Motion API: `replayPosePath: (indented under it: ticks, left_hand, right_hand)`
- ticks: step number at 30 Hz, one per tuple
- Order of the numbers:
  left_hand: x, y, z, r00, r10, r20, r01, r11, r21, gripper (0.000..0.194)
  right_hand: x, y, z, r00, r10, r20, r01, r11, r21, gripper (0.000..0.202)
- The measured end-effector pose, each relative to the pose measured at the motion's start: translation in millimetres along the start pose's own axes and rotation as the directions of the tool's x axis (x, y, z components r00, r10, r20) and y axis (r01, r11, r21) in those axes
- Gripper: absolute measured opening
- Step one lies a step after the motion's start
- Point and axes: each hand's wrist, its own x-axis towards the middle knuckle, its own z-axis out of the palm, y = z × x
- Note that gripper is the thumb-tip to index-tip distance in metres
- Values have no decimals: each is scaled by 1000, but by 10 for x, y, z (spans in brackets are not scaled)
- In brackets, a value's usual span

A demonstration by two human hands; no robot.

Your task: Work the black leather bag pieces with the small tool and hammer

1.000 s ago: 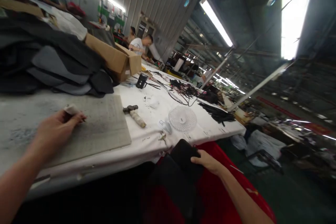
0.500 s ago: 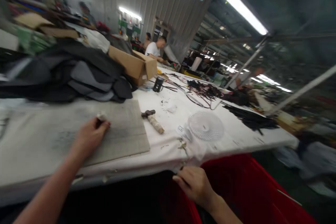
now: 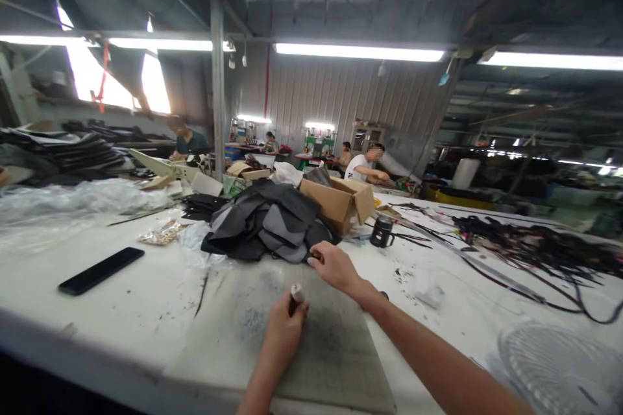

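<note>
My left hand [image 3: 285,327] is closed around a small pale cylindrical piece [image 3: 296,292], low over the grey-green board [image 3: 335,350]. Beyond it, my right hand [image 3: 333,266] reaches across to the near edge of the pile of black and grey pieces [image 3: 272,214]. Its fingers are pinched together, and what they hold, if anything, is too small to name. The hammer is mostly hidden behind my right forearm.
An open cardboard box [image 3: 331,204] and a black mug [image 3: 382,232] stand behind the board. A phone [image 3: 102,270] lies left, a round fan guard [image 3: 559,363] lower right, black straps [image 3: 525,240] farther right. People sit in the background.
The view has swung left. My right hand has moved from the table's front edge, above the red container, to the black and grey pile. My left hand still holds the pale piece over the board.
</note>
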Motion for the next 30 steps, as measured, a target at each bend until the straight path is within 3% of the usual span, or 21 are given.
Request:
replayPosePath:
  ticks: [3, 6, 9, 13, 15, 18, 21, 24, 30]
  left_hand:
    - [41, -71, 7, 1000, -10, -9, 10, 1000, 19, 20]
    - [63, -140, 21, 999, -28, -21, 27, 1000, -6, 21]
    - [63, -176, 34, 999, -19, -30, 19, 1000, -11, 20]
    - [53, -152, 32, 999, -20, -32, 19, 999, -37, 17]
    - [42, -125, 23, 999, -28, -32, 26, 998, -57, 16]
    - [13, -99, 16, 998, -17, -53, 13, 998, -62, 16]
    - [-15, -104, 26, 997, -9, -81, 3, 997, -78, 20]
    - [-24, -111, 32, 996, -5, -86, -5, 994, -112, 23]
    - [-17, -86, 6, 995, -18, -99, 6, 993, -117, 32]
  right_hand:
    - [570, -5, 354, 998, -39, 47, 43, 995, -92, 17]
    - [915, -41, 593, 995, -72, 65, 83, 980, -180, 34]
    - [1094, -4, 692, 993, -96, 70, 109, 967, -232, 35]
    - [1170, 190, 631, 993, -105, 49, 113, 968, -226, 29]
    - [1179, 284, 520, 997, -82, -10, 79, 977, -200, 28]
    - [1197, 339, 260, 982, -12, -188, -13, 991, -132, 28]
    - [1199, 302, -98, 914, 53, -401, -70, 997, -27, 38]
    - [1102, 260, -506, 829, 67, -555, -40, 997, 61, 55]
    - [522, 263, -1196, 709, 40, -704, 55, 992, 112, 56]
